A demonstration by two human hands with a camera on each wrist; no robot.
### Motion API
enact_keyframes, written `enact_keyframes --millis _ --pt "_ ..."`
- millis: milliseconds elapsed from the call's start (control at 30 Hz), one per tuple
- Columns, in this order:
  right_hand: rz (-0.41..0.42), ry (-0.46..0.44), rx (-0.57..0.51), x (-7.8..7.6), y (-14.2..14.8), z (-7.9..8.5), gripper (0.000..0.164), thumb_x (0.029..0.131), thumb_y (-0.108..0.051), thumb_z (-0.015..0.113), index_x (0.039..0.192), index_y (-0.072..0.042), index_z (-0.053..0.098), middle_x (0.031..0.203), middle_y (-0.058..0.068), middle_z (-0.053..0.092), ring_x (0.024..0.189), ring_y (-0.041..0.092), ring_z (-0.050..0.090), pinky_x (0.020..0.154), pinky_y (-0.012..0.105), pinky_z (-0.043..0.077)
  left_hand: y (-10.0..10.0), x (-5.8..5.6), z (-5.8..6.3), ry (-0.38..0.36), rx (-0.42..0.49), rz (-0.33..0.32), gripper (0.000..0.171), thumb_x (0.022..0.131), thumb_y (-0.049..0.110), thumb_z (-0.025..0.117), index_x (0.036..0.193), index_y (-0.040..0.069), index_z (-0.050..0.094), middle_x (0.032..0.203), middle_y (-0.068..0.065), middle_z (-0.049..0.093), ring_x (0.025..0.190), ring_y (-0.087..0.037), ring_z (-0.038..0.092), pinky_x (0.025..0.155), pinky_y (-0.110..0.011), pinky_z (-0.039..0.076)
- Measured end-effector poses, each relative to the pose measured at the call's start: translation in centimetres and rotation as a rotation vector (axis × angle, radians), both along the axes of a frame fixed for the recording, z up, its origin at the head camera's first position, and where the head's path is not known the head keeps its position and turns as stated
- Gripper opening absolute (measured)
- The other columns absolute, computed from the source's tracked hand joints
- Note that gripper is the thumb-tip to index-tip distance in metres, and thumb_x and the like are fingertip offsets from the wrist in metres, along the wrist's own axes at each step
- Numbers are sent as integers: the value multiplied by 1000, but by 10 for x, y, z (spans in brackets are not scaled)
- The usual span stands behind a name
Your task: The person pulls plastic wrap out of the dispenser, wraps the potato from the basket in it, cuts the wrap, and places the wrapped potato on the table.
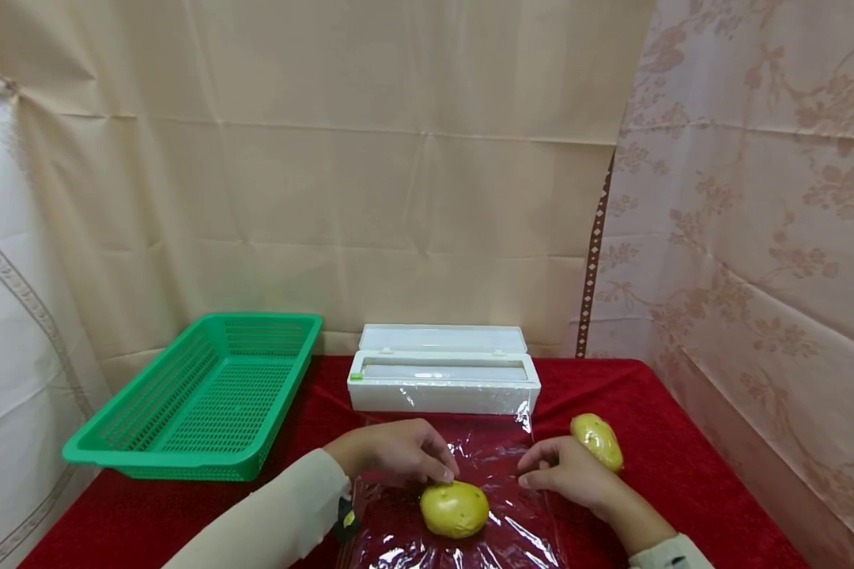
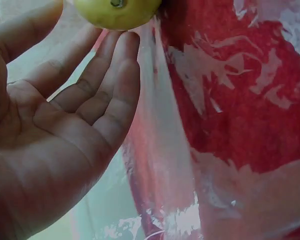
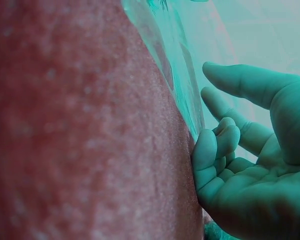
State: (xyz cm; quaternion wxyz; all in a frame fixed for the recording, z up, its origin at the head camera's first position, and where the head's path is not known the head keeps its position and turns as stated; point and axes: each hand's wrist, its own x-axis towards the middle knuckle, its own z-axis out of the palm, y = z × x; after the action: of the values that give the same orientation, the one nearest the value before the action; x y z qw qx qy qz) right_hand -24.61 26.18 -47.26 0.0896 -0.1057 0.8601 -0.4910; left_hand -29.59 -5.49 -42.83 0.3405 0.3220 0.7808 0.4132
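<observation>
A yellow potato (image 1: 455, 510) lies on a sheet of clear cling film (image 1: 519, 506) spread over the red cloth. My left hand (image 1: 406, 454) is at the potato's far side, its thumb and fingertips touching or nearly touching the top. In the left wrist view, the potato (image 2: 117, 12) sits just past the loosely bent fingers. To the right, my right hand (image 1: 565, 478) hovers near the film's right edge with thumb and index finger apart. The right wrist view shows that hand (image 3: 250, 150) holding nothing, its lower fingers loosely curled beside the cloth.
Behind the hands stands a white cling film dispenser (image 1: 444, 395), lid raised, with film running from its roll toward me. A second potato (image 1: 598, 442), shiny as if wrapped, lies beyond my right hand. At left is a green plastic basket (image 1: 256, 454) on the red cloth (image 1: 683, 442).
</observation>
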Motion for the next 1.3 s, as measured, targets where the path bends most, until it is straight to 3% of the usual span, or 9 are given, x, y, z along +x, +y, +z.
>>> enact_keyframes --millis 100,267,400,533,633,767,933,1067,1300 --pt "4 6 5 1 2 -1 22 82 -17 84 99 -5 77 74 -1 55 69 7 51 60 21 42 -5 5 2 33 17 27 20 96 17 72 112 6 77 97 2 76 89 -14 67 86 -35 59" --pt "73 85 36 1 3 3 23 82 -17 85 98 -4 76 79 0 60 73 7 55 64 22 46 -30 22 10 223 -21 23 13 91 17 78 102 11 76 93 7 75 87 -6 69 81 -24 57" --pt "202 148 67 11 3 10 21 84 -18 85 98 -8 75 81 -2 64 75 5 58 66 22 50 -57 46 10 357 -75 -8 12 87 19 83 91 18 72 82 15 69 76 0 65 71 -21 55" --pt "375 206 129 32 6 19 18 87 -26 84 98 -18 74 85 -6 67 77 3 61 66 23 53 -78 69 2 459 -125 -76 16 83 25 86 89 25 71 78 21 63 70 5 60 65 -18 53" --pt "466 129 128 47 9 24 16 88 -29 83 99 -23 73 89 -5 68 77 6 62 65 24 54 -88 82 -5 448 -142 -103 17 83 33 86 92 28 73 80 22 65 70 6 60 63 -18 53" --pt "520 -5 147 60 10 23 15 88 -31 82 97 -26 71 90 -9 68 77 6 62 63 24 55 -98 92 -10 425 -189 -124 12 89 37 81 98 32 75 85 24 66 72 6 60 64 -18 54" --pt "595 26 251 64 8 17 12 91 -38 78 94 -30 71 87 -20 64 77 -4 58 63 20 54 -99 96 -15 482 -198 -181 12 91 35 79 102 31 78 89 25 65 74 11 59 65 -14 54" --pt "604 -3 217 66 10 13 12 92 -38 77 94 -27 72 89 -20 65 78 -4 58 64 20 54 -99 96 -16 511 -192 -195 13 91 35 79 102 29 78 89 25 65 74 13 57 64 -13 53" --pt "638 26 186 66 14 13 3 95 -31 75 96 -29 74 93 -20 67 81 -6 59 67 19 55 -100 97 -16 527 -166 -202 13 94 37 75 101 27 78 90 25 66 75 13 58 65 -13 53"
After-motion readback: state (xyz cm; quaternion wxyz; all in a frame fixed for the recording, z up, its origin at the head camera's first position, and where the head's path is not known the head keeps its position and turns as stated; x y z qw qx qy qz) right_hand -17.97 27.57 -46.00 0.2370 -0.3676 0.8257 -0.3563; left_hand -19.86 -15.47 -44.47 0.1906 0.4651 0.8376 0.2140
